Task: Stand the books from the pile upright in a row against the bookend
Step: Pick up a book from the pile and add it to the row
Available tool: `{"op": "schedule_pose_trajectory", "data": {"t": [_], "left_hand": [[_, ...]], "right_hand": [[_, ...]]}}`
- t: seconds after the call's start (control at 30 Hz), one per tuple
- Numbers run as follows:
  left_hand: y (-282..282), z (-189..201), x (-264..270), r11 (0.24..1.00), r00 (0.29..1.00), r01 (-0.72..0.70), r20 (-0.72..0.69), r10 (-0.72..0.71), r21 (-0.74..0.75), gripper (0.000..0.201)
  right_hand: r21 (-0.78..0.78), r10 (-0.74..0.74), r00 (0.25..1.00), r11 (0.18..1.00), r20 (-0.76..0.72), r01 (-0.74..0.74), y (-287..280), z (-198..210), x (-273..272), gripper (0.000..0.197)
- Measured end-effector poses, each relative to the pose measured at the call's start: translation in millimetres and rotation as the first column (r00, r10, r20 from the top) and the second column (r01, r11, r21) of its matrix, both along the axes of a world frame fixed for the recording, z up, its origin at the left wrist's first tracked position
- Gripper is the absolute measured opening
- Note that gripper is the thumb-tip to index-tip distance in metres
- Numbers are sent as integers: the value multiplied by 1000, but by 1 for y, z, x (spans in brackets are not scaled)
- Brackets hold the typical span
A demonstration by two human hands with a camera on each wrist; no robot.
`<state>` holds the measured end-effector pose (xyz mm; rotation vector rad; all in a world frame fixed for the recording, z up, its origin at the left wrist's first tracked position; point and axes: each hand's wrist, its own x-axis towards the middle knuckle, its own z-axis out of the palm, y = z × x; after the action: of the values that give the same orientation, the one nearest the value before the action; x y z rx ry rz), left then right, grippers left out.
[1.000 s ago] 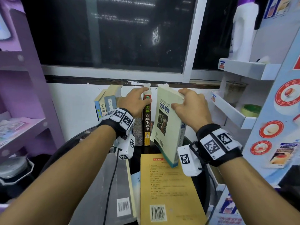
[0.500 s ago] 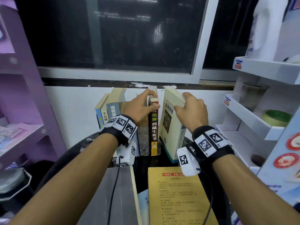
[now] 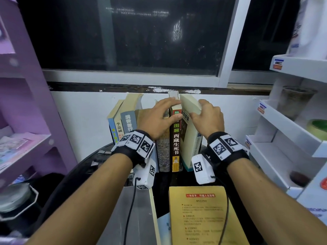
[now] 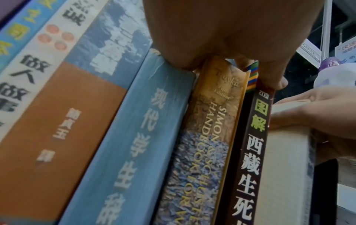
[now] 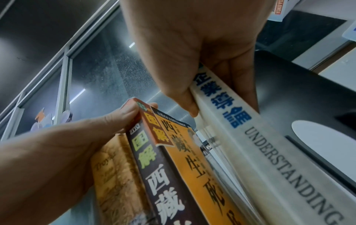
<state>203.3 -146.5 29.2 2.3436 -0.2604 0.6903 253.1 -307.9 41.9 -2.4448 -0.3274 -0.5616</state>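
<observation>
Several books stand upright in a row at the wall on a black round table (image 3: pixel 85 167). My left hand (image 3: pixel 174 109) lies over their tops and pinches the dark-spined book (image 3: pixel 176 144) (image 4: pixel 250 152) (image 5: pixel 154 175) between thumb and fingers. My right hand (image 3: pixel 198 110) (image 5: pixel 221 97) grips the top of a thick white book (image 3: pixel 190 151) (image 5: pixel 269 144), which stands at the row's right end against the dark-spined one. In front lies the pile: a yellow book (image 3: pixel 203 218) and a grey book (image 3: pixel 136 218), both flat. I cannot make out the bookend.
A purple shelf unit (image 3: pixel 35 112) stands close on the left. White shelves (image 3: pixel 286 128) with a cup and a green roll stand on the right. A dark window (image 3: pixel 132 32) and its sill are right behind the row.
The white book, tilted and away from the row a second ago, has been swung upright and brought against the dark-spined book. My left hand has stayed on the row's tops.
</observation>
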Motion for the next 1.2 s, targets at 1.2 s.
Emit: {"op": "schedule_pose_trajectory", "data": {"t": [1.2], "left_hand": [[4, -3, 4, 998, 999, 43, -19, -43, -35, 45]], "right_hand": [[-39, 380, 908, 919, -178, -392, -2, -9, -11, 98]]}}
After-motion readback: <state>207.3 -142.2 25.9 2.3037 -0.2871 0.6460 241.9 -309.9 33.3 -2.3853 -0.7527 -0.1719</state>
